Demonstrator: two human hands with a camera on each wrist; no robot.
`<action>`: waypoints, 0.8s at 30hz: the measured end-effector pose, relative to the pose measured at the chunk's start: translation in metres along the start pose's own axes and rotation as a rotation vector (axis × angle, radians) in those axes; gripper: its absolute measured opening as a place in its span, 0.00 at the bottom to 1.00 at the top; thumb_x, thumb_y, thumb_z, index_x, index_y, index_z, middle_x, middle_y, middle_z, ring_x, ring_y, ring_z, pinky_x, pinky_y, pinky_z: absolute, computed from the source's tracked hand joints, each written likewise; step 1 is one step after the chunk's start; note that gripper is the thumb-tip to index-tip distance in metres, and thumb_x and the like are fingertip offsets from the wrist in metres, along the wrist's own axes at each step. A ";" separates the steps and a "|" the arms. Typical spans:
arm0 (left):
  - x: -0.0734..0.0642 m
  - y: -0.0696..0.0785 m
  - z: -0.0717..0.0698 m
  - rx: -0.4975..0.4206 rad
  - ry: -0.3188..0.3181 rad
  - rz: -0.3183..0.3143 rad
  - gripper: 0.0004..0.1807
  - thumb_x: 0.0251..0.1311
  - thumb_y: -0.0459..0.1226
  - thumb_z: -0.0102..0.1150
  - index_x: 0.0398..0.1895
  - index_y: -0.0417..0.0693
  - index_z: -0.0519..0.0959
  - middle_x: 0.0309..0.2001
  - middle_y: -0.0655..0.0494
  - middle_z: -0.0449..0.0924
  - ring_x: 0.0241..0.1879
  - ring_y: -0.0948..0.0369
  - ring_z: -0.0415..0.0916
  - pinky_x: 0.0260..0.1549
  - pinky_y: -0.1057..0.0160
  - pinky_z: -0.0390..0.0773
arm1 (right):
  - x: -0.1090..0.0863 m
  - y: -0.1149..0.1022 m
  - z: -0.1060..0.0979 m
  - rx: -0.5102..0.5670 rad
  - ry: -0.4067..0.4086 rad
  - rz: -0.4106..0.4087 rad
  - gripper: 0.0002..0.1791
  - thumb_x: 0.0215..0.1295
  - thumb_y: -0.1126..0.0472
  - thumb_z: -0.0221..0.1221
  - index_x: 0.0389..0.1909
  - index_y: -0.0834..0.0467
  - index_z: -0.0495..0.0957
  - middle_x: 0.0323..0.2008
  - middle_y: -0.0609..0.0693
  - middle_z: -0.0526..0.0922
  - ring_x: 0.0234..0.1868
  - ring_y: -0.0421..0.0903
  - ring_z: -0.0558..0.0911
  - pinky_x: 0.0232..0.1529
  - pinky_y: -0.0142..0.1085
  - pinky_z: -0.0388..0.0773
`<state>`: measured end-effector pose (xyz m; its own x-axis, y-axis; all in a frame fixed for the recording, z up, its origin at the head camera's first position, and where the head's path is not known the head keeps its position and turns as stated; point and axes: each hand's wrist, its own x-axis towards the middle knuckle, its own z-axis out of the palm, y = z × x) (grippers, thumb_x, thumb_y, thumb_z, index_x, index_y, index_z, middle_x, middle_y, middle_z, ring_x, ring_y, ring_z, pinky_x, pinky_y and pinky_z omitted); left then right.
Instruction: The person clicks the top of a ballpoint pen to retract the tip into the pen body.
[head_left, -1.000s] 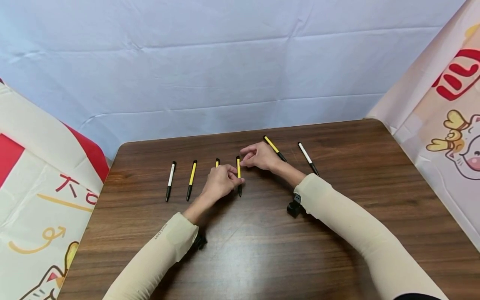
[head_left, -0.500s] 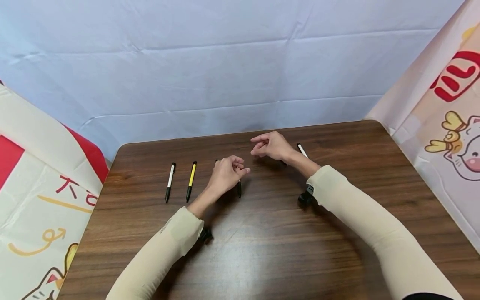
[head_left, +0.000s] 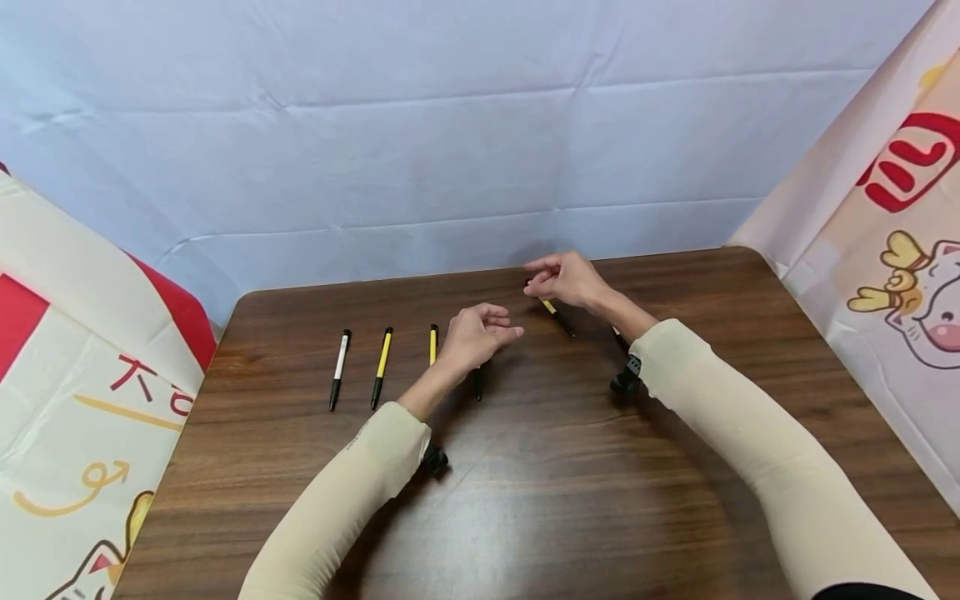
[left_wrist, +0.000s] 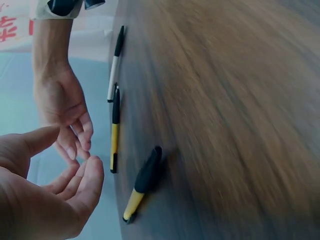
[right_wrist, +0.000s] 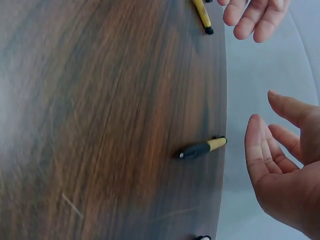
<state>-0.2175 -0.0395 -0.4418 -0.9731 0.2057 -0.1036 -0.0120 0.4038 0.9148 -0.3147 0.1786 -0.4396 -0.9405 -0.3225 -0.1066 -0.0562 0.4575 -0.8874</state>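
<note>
My left hand hovers over the table with loosely bent fingers and nothing in them. Beneath it, a black-tipped pen is mostly covered; the left wrist view shows this pen as yellow and black. My right hand, also holding nothing, hangs over the back end of a slanted yellow pen. In the right wrist view, that yellow pen lies on the wood, apart from the relaxed fingers. A white pen farther right is largely hidden by the right forearm in the head view.
To the left, a white pen, a yellow pen and another yellow pen stand in a row on the brown wooden table. A pale cloth hangs behind the back edge, with printed cloths on both sides.
Both hands have moved right and toward the back. The left hand has left the yellow pen it was touching, which stays on the table; the third pen from the left shows again.
</note>
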 end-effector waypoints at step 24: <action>0.025 0.002 0.051 -0.235 0.007 -0.148 0.40 0.59 0.36 0.80 0.74 0.37 0.73 0.67 0.42 0.79 0.64 0.50 0.81 0.60 0.58 0.83 | 0.026 0.025 -0.009 -0.063 0.028 0.047 0.29 0.67 0.65 0.72 0.67 0.67 0.78 0.38 0.56 0.88 0.39 0.53 0.89 0.42 0.39 0.89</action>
<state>-0.2302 0.0119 -0.4623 -0.9583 0.1533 -0.2413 -0.2068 0.2111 0.9553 -0.3431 0.1889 -0.4609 -0.9516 -0.2766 -0.1344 -0.0318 0.5232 -0.8516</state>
